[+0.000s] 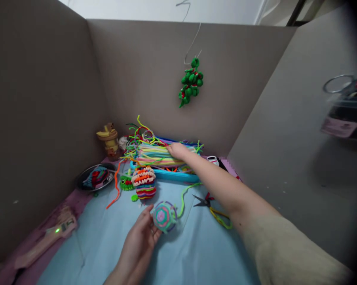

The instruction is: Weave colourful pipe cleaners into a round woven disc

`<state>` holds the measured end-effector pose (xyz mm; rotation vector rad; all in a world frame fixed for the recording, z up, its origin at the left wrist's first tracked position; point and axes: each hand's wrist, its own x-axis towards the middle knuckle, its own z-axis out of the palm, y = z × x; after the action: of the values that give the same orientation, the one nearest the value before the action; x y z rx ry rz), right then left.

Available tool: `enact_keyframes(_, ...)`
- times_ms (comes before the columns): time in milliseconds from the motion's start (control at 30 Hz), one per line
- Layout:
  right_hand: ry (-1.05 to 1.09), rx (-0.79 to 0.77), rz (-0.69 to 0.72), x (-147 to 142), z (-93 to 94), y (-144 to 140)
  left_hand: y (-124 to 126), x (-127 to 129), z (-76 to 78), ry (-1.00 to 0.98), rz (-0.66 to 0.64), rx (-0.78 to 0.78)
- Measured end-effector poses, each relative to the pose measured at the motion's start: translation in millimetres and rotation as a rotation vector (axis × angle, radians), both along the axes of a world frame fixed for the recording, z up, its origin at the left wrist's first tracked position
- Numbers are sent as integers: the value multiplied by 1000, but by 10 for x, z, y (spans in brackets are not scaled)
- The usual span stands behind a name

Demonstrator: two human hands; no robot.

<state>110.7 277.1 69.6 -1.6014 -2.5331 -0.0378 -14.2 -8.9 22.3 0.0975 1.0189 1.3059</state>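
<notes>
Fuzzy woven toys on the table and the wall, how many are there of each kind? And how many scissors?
Round woven ball by the left hand: 1
Striped woven toy: 1
Small green fuzzy piece: 1
Green hanging ornament on the wall: 1
Scissors: 1
Total: 5
The right hand rests on loose fuzzy sticks, too many to count.

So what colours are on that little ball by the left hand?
Pink, green and purple rings on the woven ball, touched by the left hand; head view.
</notes>
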Motion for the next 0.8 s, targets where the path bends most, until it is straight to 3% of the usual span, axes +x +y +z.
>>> enact_keyframes(67, -4, -46, -34, -59, 10, 144, -7, 10, -6, -14, 1, -21)
enact_keyframes(233, 9, 15, -168, -47, -9, 473, 50, -29, -67, -95, -18, -115)
enact_keyframes(333, -2, 20, -186, -17, -40, 603, 104, -79, -140, -117, 6, -183)
enact_keyframes(500, -4, 7, -153, -4, -161, 709, 123, -118, -239, -132, 14, -149)
enact_keyframes(667, 24, -71, -136, 114, -227, 785, 86, -81, -194, -109, -4, -152)
enact_keyframes(800, 67, -72, -155, 272, -96, 804, 67, -65, -141, -113, 5, -137)
